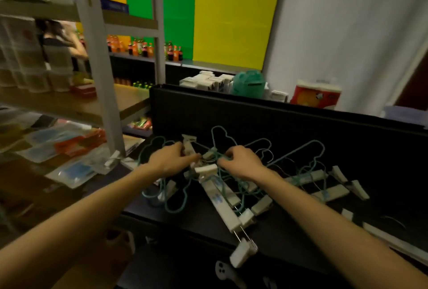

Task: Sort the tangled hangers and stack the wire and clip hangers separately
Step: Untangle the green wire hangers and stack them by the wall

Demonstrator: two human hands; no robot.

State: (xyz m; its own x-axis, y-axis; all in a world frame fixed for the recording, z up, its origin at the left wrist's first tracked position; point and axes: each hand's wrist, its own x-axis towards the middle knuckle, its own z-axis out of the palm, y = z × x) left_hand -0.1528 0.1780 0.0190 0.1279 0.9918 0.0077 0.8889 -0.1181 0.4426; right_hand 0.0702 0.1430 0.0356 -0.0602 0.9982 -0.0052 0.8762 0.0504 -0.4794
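A: Where are we working?

B: We are reaching into the tangled heap of teal wire hangers (pixel 176 198) and white plastic clip hangers (pixel 225 205), lying on the black table (pixel 289 237).

A: And the fingers?

B: Our left hand (pixel 170 161) is pinching a white clip at the heap's middle. Our right hand (pixel 240 161) is curling its fingers around teal wire just beside it; the heap is spreading beneath both hands.

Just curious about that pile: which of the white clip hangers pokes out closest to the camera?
The long white clip hanger running diagonally from the tangle toward the table's near edge; its end clip overhangs the front. The others lie farther right or back.
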